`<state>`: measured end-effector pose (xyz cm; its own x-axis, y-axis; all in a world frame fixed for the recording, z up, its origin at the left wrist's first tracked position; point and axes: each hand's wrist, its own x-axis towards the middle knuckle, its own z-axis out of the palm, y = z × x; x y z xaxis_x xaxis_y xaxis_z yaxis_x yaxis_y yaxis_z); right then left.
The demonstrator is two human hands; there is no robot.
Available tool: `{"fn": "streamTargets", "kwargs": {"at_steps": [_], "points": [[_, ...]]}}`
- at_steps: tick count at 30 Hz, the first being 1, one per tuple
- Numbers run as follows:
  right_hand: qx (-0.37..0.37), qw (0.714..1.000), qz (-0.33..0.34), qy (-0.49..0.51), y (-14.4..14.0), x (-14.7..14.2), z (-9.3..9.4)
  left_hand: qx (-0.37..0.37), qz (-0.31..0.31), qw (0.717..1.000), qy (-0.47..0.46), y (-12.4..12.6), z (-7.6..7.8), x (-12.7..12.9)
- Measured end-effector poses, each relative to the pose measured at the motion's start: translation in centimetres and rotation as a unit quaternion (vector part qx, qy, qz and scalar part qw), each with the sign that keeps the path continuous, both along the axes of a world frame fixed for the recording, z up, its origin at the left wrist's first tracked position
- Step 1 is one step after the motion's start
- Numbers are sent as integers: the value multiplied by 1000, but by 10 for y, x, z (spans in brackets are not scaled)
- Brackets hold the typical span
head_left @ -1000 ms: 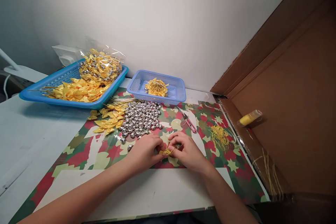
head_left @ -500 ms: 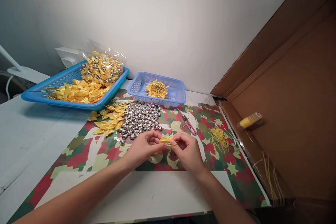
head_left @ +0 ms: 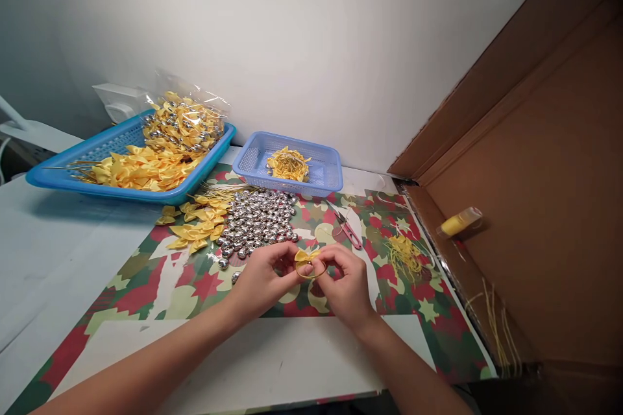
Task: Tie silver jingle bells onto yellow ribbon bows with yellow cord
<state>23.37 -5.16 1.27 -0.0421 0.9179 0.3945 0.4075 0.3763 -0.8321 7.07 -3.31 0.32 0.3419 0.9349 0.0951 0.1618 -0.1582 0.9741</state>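
1. Yellow bow (head_left: 305,255): located between both hands, just above the patterned sheet (head_left: 207,285) on the counter (head_left: 53,253). A thin gold loop (head_left: 311,277) hangs at its near side.
2. Left hand (head_left: 265,277): thumb and fingers are closed on the left side of the bow; the thumb tip lies within the loop's outline.
3. Right hand (head_left: 346,281): thumb and fingers pinch the right side of the bow, close to the left thumb.
4. Silver beads (head_left: 260,220): grouped in a dense pile beyond the left hand; a few lie loose at the near edge.
5. Loose yellow bows (head_left: 202,230): laid out immediately left of the beads.
6. Thread snips (head_left: 350,233): pink-handled, positioned beyond the right hand.
7. Yellow thread clump (head_left: 405,255): lies right of the snips.
8. Small blue basket (head_left: 246,159): stands behind the beads and contains a cluster of yellow bows.
9. Large blue tray (head_left: 43,175): stands at far left, carrying yellow bows and a filled clear bag (head_left: 187,122).
10. Clear tube (head_left: 460,222): yellow inside, located against the brown panel (head_left: 545,220) at right.
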Motion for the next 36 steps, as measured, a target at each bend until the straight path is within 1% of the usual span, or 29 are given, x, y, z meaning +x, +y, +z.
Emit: {"fn": "streamTargets", "kwargs": {"at_steps": [2,4,6,8,10,12,14,17,20,22,26,30,36], "points": [[-4,1000,1,9,0,0,0,25,0,999,21,-1,1,0],[-8,1000,1,17,0,0,0,59,24,997,38,-2,1,0],[-10,1000,-2,23,0,1,0,134,77,987,51,-2,1,-1],[-14,999,-1,31,0,1,0,236,116,962,70,-2,1,-2],[-21,999,8,44,0,2,0,317,114,937,91,-2,1,-4],[-28,998,20,58,1,2,0,350,94,927,97,0,1,-5],[-38,996,31,72,2,2,0,363,86,923,91,2,1,-7],[-49,994,41,92,3,3,0,380,92,916,90,3,2,-9],[-50,993,43,99,2,3,-1,414,92,901,86,1,5,-9],[-44,994,43,95,2,3,-1,423,92,898,78,-1,7,-7],[-20,995,31,88,1,2,-1,380,103,917,62,-6,8,-2],[-5,997,21,80,0,1,-1,330,114,936,53,-7,6,-2],[-6,997,14,70,0,2,-2,296,109,948,46,-7,6,-4]]}}
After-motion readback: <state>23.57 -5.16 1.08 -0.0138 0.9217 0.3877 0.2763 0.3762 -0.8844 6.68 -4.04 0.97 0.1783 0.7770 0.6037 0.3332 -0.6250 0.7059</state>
